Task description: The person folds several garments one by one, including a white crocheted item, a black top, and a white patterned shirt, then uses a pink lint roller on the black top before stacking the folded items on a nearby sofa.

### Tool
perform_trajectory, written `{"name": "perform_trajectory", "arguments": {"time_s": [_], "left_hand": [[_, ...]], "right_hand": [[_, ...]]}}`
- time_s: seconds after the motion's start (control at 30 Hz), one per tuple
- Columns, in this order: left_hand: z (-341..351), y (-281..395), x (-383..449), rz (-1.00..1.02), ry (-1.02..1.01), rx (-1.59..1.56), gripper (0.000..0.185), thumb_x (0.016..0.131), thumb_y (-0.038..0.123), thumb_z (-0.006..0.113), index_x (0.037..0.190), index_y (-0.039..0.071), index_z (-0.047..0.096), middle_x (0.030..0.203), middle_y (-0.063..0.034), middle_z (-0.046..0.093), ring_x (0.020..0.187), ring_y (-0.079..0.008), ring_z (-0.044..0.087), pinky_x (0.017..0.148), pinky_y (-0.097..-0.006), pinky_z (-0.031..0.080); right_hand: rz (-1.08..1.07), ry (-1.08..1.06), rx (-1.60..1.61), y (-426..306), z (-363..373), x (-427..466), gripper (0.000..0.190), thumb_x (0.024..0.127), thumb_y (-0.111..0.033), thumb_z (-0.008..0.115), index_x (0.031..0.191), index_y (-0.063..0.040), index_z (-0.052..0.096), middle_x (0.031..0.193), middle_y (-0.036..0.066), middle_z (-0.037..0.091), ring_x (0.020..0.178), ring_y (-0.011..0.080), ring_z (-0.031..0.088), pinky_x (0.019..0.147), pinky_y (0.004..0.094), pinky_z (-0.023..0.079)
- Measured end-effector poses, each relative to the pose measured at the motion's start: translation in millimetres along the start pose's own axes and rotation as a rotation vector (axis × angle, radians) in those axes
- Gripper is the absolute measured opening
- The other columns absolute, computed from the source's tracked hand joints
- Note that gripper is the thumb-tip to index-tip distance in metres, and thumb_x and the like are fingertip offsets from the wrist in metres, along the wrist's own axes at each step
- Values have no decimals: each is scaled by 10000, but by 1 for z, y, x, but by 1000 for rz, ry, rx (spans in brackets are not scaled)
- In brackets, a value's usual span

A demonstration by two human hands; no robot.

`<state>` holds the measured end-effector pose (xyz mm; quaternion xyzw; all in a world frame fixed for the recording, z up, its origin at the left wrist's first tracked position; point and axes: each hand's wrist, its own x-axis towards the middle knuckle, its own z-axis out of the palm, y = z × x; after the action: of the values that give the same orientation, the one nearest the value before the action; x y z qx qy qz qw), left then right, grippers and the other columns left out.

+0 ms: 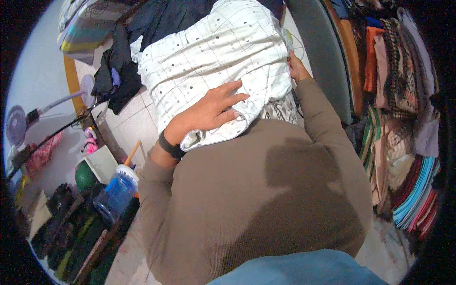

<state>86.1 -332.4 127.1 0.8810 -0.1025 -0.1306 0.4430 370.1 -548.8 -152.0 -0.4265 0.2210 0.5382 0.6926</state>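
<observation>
A white cloth (217,57) with thin grid lines and small dark diamonds lies spread and wrinkled in front of me. My left hand (217,107) rests palm down on its near part, fingers apart, a black band around the wrist. Close to that hand, a hemmed edge curls into a roll against my brown top. At the cloth's right edge is my right hand (296,67), gripping the border, its fingers partly hidden by the fabric. Beneath the near right corner shows a black-and-white patterned fabric (281,111).
Dark garments (124,60) hang beyond the cloth on the left. Folded textiles (388,67) are stacked at right, beside a grey panel (322,53). At lower left stand a clear plastic jar (115,199), a white box (101,164) and a green ball-like object (84,176).
</observation>
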Motion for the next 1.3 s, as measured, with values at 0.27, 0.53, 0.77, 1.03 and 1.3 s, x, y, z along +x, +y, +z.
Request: {"name": "perform_trajectory", "arguments": {"time_s": [0.27,0.53,0.77,1.03,1.3], "left_hand": [[3,-6,-2,4,40,-40,514,947,364,526,1383,97,479,1446,-259,389,1305,-440,400,1065,-478,342],[7,-12,-4,29,100,-44,465,965,361,535,1328,72,527,1411,-252,428,1278,-420,437,1036,-466,377],[10,-15,-6,56,135,-49,453,959,341,549,1283,24,539,1379,-262,449,1241,-425,470,1019,-461,405],[5,2,-34,-67,153,-157,436,922,303,586,1246,13,553,1214,-214,588,1134,-383,561,973,-445,446],[16,-21,-111,-299,1069,287,259,795,52,656,1053,28,651,1039,-170,646,997,-337,615,880,-402,499]], "right_hand": [[-545,-222,-920,-15,-16,-18,475,904,-161,602,1329,16,488,1233,125,600,1088,233,590,972,329,457],[-749,-6,-347,-95,42,-45,513,812,35,567,1321,3,509,1277,141,568,1128,243,566,992,378,448],[-1734,27,-1532,-133,209,-191,524,796,87,537,1305,-32,573,1294,166,598,1185,307,566,1013,374,440],[-1234,-1046,-2233,7,256,-205,324,808,-109,557,1120,-144,638,1339,72,544,1019,283,558,907,400,425],[-1189,-780,-1876,-18,211,-212,445,730,46,634,1163,-51,599,1297,154,553,1126,342,528,957,428,433]]}}
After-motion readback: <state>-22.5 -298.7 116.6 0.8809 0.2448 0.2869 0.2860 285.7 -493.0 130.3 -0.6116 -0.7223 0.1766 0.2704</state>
